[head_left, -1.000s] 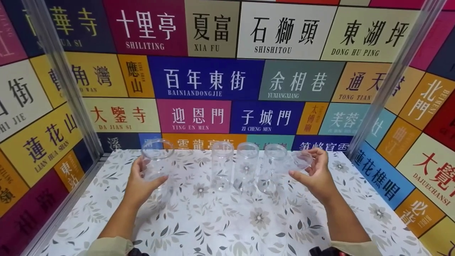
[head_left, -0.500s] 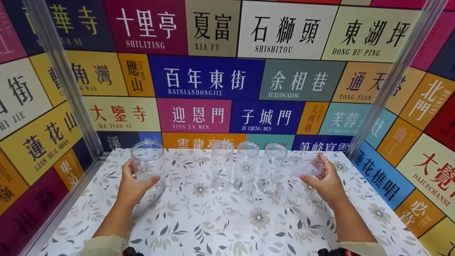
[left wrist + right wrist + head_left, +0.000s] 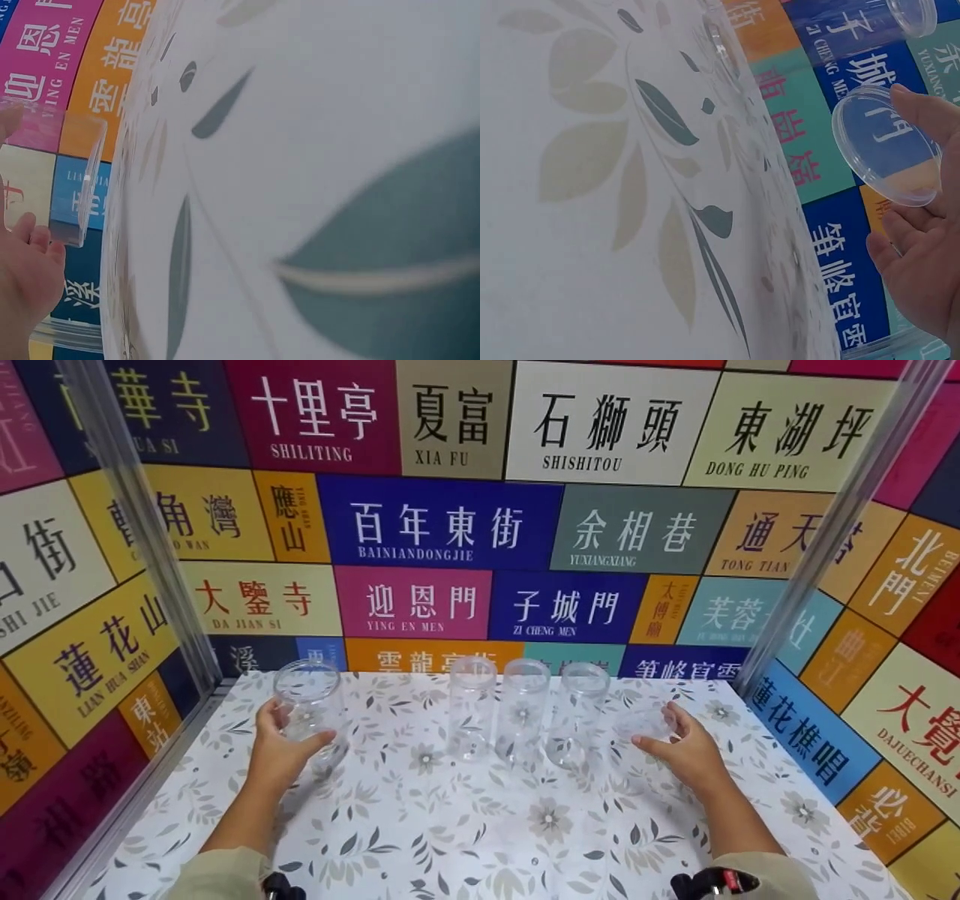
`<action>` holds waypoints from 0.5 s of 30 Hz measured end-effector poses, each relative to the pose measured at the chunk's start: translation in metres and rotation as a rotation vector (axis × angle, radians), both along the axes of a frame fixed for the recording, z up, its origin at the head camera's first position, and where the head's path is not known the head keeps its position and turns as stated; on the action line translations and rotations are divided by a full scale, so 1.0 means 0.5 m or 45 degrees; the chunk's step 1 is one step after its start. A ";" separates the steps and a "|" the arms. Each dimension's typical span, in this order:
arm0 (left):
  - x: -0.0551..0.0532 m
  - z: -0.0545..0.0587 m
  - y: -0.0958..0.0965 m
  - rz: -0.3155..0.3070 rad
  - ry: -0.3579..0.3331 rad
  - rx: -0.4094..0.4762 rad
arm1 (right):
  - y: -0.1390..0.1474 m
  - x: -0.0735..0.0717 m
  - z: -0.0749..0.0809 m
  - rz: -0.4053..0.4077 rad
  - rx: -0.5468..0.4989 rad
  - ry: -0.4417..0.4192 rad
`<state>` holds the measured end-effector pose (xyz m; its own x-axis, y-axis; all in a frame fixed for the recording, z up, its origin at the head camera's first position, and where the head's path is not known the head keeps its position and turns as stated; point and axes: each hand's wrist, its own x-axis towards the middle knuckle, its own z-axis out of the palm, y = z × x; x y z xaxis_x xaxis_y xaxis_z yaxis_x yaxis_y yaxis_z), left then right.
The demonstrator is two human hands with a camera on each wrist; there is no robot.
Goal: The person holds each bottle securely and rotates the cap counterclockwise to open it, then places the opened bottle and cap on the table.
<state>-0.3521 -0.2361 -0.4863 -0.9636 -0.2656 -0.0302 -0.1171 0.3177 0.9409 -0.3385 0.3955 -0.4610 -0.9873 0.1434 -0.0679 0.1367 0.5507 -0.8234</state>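
My left hand (image 3: 289, 746) grips a clear plastic jar (image 3: 309, 697) around its side at the table's left. The jar is upright, its rim facing up; its see-through wall also shows at the edge of the left wrist view. At the right, my right hand (image 3: 690, 754) pinches a clear round lid (image 3: 643, 723) between thumb and fingers. In the right wrist view the lid (image 3: 881, 146) is a thin see-through disc with a raised rim. Between my hands stand three clear jars in a row: one (image 3: 472, 712), a second (image 3: 523, 712) and a third (image 3: 583, 716).
A white cloth with grey leaves and flowers covers the table (image 3: 450, 825). Behind it rises a wall (image 3: 442, 525) of coloured panels with Chinese lettering. Clear upright strips stand at the left (image 3: 142, 525) and right (image 3: 810, 540) corners.
The left hand has moved left with the jar and now stays nearly still. My right hand has moved right and lower, taking the lid away from the third jar and tilting it flatter.
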 end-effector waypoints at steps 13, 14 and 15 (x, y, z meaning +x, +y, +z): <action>-0.036 -0.011 -0.014 -0.001 0.013 0.014 | -0.003 -0.040 -0.037 0.036 0.010 -0.090; -0.038 -0.012 -0.015 -0.003 0.010 0.020 | -0.005 -0.043 -0.040 0.034 0.015 -0.099; -0.039 -0.013 -0.015 -0.005 0.009 0.026 | -0.006 -0.046 -0.042 0.027 0.018 -0.108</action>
